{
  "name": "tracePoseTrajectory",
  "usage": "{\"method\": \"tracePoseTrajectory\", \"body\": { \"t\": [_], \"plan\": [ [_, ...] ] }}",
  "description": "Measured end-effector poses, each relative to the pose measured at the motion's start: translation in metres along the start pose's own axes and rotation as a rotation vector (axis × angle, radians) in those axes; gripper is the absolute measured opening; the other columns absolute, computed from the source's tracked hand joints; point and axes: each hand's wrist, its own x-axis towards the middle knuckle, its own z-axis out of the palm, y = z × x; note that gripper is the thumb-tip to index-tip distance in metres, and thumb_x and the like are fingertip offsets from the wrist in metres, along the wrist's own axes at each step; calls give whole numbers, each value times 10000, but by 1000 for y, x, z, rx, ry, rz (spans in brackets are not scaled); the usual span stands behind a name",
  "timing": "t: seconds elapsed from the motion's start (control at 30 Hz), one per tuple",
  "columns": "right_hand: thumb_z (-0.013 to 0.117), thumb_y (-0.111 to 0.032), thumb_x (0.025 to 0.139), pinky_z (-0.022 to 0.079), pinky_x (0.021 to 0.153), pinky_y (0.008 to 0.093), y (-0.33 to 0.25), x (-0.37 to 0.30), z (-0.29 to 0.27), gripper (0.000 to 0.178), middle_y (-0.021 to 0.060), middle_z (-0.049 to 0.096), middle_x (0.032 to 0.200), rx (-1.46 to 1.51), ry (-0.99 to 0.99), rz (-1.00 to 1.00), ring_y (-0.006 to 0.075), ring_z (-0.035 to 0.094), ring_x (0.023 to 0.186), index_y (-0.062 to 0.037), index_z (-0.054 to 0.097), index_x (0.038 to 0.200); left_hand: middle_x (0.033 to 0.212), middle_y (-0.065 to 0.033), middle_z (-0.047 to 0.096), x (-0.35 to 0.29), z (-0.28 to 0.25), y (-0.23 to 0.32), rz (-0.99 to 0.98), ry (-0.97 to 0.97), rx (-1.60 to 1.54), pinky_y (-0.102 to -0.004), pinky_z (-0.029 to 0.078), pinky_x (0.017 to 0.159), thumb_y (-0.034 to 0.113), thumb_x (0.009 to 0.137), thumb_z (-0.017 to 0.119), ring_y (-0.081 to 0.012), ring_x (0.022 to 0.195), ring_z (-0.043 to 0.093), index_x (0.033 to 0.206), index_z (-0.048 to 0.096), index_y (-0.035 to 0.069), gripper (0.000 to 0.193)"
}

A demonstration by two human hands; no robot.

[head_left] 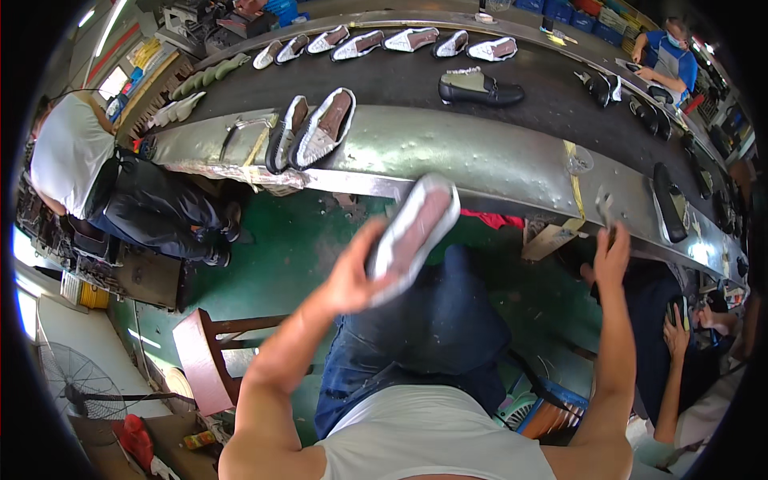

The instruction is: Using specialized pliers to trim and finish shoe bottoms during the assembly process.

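Observation:
My left hand (356, 268) is closed round the side and heel of an unfinished shoe (416, 224). Its underside faces up, a brown sole board ringed by a white edge, in front of the bench. Near the bench's metal edge on the right is my right hand (610, 256), fingers curled with a small dark thing seemingly between them, too blurred to name. Two similar shoes, one whiter (326, 132) and one darker (285, 138), lean sole-out on the metal edge (448, 132). Beyond them a black loafer (482, 90) rests upright on the dark belt (384, 80).
Several shoes (410, 40) line the belt's far side; green shoe lasts (210, 76) lie at its left. Another black shoe (670, 204) is at right. Co-workers (76, 144) sit left, far right and near right. A wooden chair (204, 360) stands lower left, a fan (76, 388) beyond it.

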Motion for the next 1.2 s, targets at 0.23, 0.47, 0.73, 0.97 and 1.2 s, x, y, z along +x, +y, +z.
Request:
{"method": "tracePoseTrajectory", "body": {
  "t": [0.23, 0.47, 0.73, 0.97, 1.2],
  "plan": [
    [508, -396, 1037, 477, 579, 247, -118, -187, -21, 368, 19, 601, 825, 992, -704, 1071, 92, 558, 681, -38, 585, 1073, 1521, -342, 309, -115, 114, -27, -161, -557, 156, -423, 219, 1206, 420, 833, 742, -422, 1456, 287, 1491, 259, -113, 975],
    [672, -194, 924, 493, 673, 269, -164, -194, -56, 331, 21, 610, 862, 1207, -882, 1009, 122, 577, 711, -1, 569, 1173, 1283, -263, 599, 8, 178, -58, -441, -628, 237, -463, 455, 1020, 550, 838, 685, -381, 1224, 569, 1430, 428, -48, 881],
    [599, -155, 961, 526, 805, 312, -211, -178, -92, 333, 107, 694, 1024, 797, -1206, 446, 174, 683, 871, 16, 566, 1245, 1102, -20, 600, -35, 118, -51, -340, -32, -764, -270, 453, 929, 265, 973, 674, -105, 1013, 536, 1517, 336, 116, 657],
    [591, -145, 967, 508, 770, 293, -254, -166, -49, 330, 84, 685, 985, 1137, -1285, 473, 132, 638, 852, 4, 566, 1261, 1141, -37, 619, -53, 96, -52, -362, -98, -811, -300, 450, 965, 290, 1042, 545, -116, 1060, 554, 1511, 316, 124, 548],
    [549, -157, 1007, 537, 711, 309, -264, -153, -15, 259, 67, 644, 953, 1194, -1464, 611, 147, 642, 808, 17, 555, 1199, 1192, -69, 618, -57, 81, -53, -361, -112, -488, -300, 442, 992, 228, 1048, 522, -135, 1098, 549, 1465, 402, 96, 454]
  ]
}}
